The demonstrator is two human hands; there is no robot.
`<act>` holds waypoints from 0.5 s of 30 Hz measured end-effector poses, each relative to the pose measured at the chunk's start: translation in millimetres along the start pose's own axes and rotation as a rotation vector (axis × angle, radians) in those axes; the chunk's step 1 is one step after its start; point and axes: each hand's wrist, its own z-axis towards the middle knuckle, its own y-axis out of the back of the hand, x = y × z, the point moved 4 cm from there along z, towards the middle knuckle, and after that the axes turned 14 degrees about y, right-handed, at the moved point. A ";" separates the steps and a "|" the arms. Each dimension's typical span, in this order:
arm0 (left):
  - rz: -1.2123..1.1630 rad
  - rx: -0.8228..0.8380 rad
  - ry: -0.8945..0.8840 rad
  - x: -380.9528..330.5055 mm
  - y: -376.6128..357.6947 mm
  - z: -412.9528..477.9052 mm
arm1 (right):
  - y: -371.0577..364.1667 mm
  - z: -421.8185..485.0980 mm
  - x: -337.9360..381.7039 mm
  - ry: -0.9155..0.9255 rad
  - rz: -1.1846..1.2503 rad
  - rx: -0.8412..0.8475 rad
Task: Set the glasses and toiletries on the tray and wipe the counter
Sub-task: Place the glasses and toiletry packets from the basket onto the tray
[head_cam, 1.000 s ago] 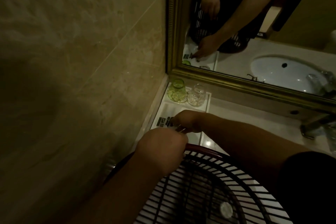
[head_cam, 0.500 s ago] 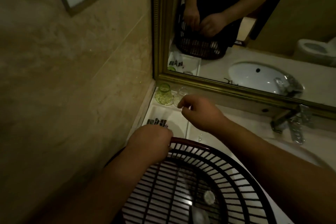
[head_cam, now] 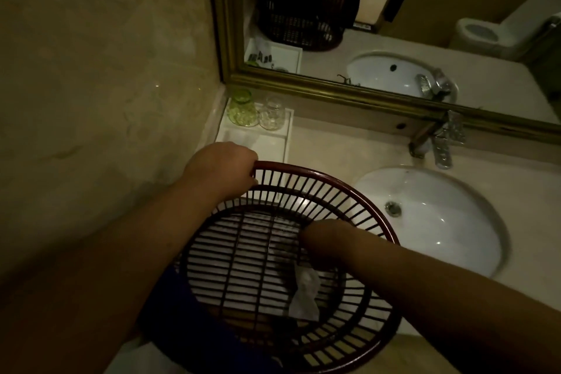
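The tray [head_cam: 274, 143], white and rectangular, sits on the bench [head_cam: 349, 143] in the far left corner, against the wall and just below the gold-framed mirror [head_cam: 379, 9]. At its far end stand two glasses upside down, side by side and close to touching: a green glass [head_cam: 242, 108] nearest the wall and a clear glass [head_cam: 272, 114] to its right. The near part of the tray is hidden behind your left hand [head_cam: 220, 168]. That hand reaches forward with the forearm stretched out from the lower left, and its fingers [head_cam: 247, 170] are curled tight over the far rim of a dark red slatted basket [head_cam: 376, 215], gripping it. The basket is tipped so that you look into it, and it hangs in front of the bench between the tray and the white sink [head_cam: 434, 215]. Your right arm comes in from the lower right and dips over the rim, the right hand [head_cam: 321, 240] bent down inside the basket; its fingers are out of sight, so you cannot tell whether they are closed on anything. Just below that hand a pale crumpled packet [head_cam: 305, 291] lies on the basket slats. A chrome tap [head_cam: 437, 140] stands behind the sink.
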 end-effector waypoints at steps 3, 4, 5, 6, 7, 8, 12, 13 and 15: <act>0.016 -0.007 -0.004 -0.2 0.4 -0.3 | -13.0 16.0 -11.5 -0.083 0.116 -0.004; 0.023 -0.011 -0.003 0.2 0.3 -0.3 | -15.0 19.8 -11.1 -0.092 0.124 -0.005; 0.029 -0.016 0.000 0.7 0.2 -0.1 | -17.9 24.0 -9.3 -0.082 0.129 0.004; 0.034 -0.019 0.002 1.1 0.1 0.1 | -21.4 28.6 -6.0 -0.056 0.127 0.030; 0.035 -0.021 0.003 1.3 -0.1 0.3 | -25.6 31.8 -0.8 -0.029 0.107 0.059; 0.034 -0.021 0.003 1.3 -0.1 0.6 | -29.9 34.5 5.3 0.001 0.077 0.080; 0.032 -0.026 -0.003 1.2 0.9 0.6 | -52.2 44.7 22.5 0.107 -0.035 0.156; 0.032 -0.025 -0.005 1.4 1.1 0.2 | -55.9 46.5 27.0 0.156 -0.099 0.177; 0.033 -0.028 -0.010 1.8 1.5 -0.8 | -67.0 52.3 32.9 0.304 -0.205 0.284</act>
